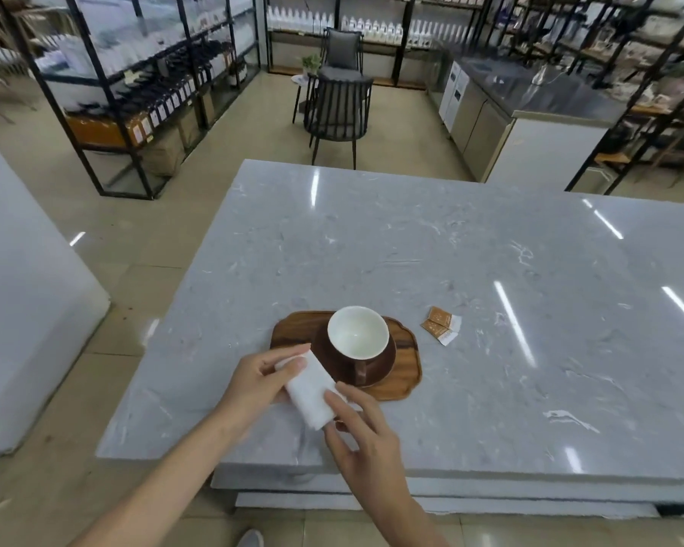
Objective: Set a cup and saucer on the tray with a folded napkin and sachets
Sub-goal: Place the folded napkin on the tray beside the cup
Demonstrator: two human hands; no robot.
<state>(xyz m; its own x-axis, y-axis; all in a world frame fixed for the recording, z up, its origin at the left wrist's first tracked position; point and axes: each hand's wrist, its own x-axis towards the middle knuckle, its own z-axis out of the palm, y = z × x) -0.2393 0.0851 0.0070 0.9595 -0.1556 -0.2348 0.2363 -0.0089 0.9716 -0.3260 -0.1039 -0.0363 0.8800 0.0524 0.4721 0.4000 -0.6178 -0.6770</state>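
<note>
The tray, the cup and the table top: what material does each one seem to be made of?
The scalloped brown tray looks like oiled or varnished wood: dark grain streaks show. The cup, white inside and brown outside, seems to be glazed ceramic, with a smooth, softly shining interior. The pale grey table top looks like polished marble or a stone imitation: white veins and sharp lamp reflections; which one I cannot tell.

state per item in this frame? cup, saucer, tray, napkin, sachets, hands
cup: upright, empty, on saucer
saucer: on tray
tray: flat on the counter
napkin: folded, held above the tray's near edge
sachets: on counter, off tray
left hand: pinching napkin
right hand: pinching napkin
</note>
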